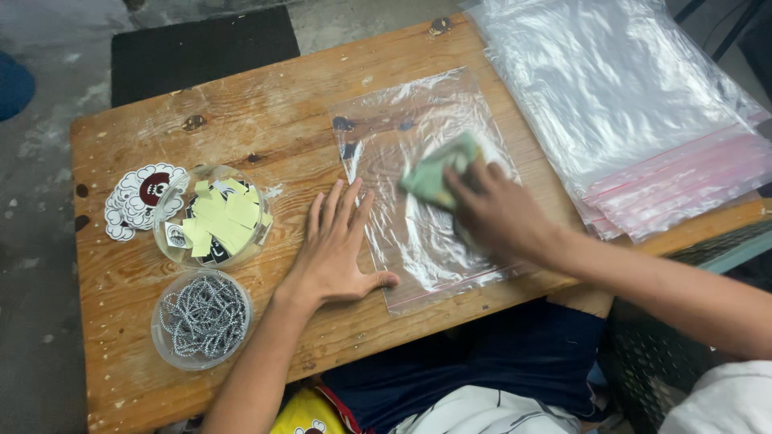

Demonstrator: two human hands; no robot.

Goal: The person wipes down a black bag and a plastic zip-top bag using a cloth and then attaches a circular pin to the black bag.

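Under the flat, spread fingers of the left hand (334,253) a clear zip bag (426,189) on the wooden table (265,120), right hand (494,213) fingers clenched around a blurred green cloth (438,173), just left of the left fingertips a bowl of yellow tags (213,215)

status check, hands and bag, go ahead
Left hand flat, pinning clear bag on the table. Right hand gripping green cloth on the bag. Nothing in the way.

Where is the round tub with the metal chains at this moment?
In the head view, the tub of metal chains stands near the front left corner of the wooden table, just below the tub of yellow slips and left of the left hand.
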